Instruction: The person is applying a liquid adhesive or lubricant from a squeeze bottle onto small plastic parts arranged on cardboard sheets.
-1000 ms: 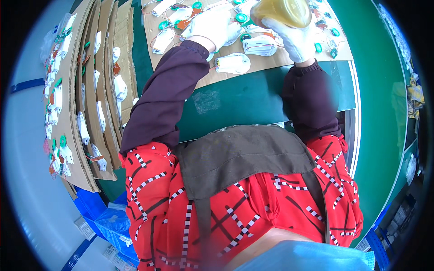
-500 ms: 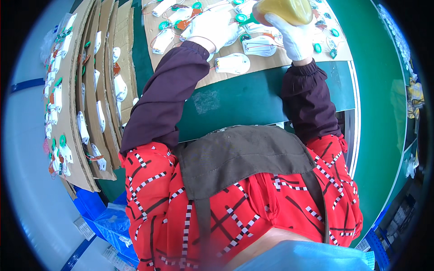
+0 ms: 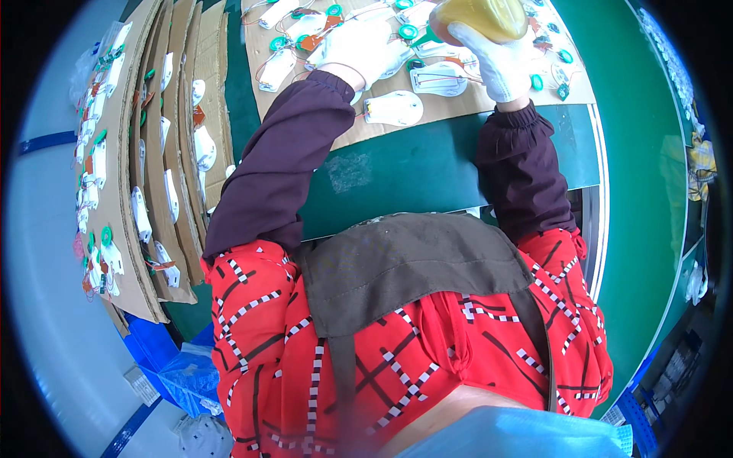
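Note:
My right hand (image 3: 500, 67), in a white glove, grips a squeeze bottle (image 3: 489, 19) of yellowish liquid. The bottle is tipped over, its green nozzle (image 3: 427, 35) pointing left toward my other hand. Also gloved in white, my left hand (image 3: 357, 50) rests low over the parts with its fingers together; what they hold is hidden under them. Around both hands, white plastic shells with thin wires, green rings and orange strips lie on a cardboard sheet (image 3: 458, 107). One wired shell (image 3: 439, 79) lies between my hands, and a plainer shell (image 3: 394, 108) sits nearer to me.
Several cardboard sheets (image 3: 216, 46) carrying similar parts stand layered at the left. Beneath the work lies a green tabletop (image 3: 397, 175), and a green surface (image 3: 641, 191) extends on the right. Blue bins (image 3: 164, 355) and a white dotted item (image 3: 205, 437) are at the lower left.
Both hands and the bottle stay almost in place, the bottle shifting very slightly. At the lower left, a white dotted item has come into view.

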`<state>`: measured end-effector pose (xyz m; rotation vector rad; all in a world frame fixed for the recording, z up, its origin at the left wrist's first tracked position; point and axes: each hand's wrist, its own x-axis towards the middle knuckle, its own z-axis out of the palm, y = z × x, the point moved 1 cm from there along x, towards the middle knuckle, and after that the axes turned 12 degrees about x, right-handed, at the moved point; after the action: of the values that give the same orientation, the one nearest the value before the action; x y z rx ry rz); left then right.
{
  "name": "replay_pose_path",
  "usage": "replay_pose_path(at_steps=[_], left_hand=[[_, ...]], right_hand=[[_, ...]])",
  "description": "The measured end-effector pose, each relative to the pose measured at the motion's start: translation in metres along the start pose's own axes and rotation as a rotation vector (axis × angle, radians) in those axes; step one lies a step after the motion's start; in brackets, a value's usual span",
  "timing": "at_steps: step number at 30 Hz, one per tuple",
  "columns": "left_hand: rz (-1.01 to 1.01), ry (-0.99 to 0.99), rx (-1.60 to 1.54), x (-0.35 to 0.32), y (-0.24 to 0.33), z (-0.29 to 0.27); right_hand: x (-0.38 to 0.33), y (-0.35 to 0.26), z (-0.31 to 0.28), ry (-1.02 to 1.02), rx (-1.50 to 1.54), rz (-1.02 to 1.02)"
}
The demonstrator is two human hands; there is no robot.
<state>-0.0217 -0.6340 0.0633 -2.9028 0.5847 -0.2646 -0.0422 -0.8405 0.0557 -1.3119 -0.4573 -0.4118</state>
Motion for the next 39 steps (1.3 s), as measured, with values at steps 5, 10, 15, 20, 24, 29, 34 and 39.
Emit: replay_pose_path(at_steps=[5, 10, 15, 20, 24, 29, 34, 39], left_hand=[[0.035, 0.03, 0.025, -0.005, -0.004, 0.007], [0.085, -0.047, 0.001, -0.01, -0.006, 0.001], [0.038, 0.137, -0.044, -0.011, -0.015, 0.007], [0.131, 0.221, -0.132, 0.003, -0.03, -0.016], [-0.083, -0.03, -0.49, 0.019, -0.067, -0.014], [0.056, -0.014, -0.101, 0.055, -0.068, -0.011], [0.083, -0.061, 0.173, 0.07, -0.062, 0.023], [0.142, -0.072, 0.272, 0.078, -0.06, 0.024]], right_hand=[[-0.003, -0.009, 0.023, 0.2, 0.248, 0.136], [0.003, -0.005, 0.003, 0.409, 0.292, -0.177], [0.029, -0.048, 0.008, 0.52, 0.595, -0.228], [0.057, -0.056, -0.009, 0.387, 0.534, -0.256], [0.077, -0.035, 0.009, 0.242, 0.517, -0.214], [0.086, -0.019, 0.036, 0.277, 0.467, -0.203], [0.094, -0.014, 0.033, 0.257, 0.363, -0.212], [0.099, -0.011, 0.024, 0.295, 0.471, -0.153]])
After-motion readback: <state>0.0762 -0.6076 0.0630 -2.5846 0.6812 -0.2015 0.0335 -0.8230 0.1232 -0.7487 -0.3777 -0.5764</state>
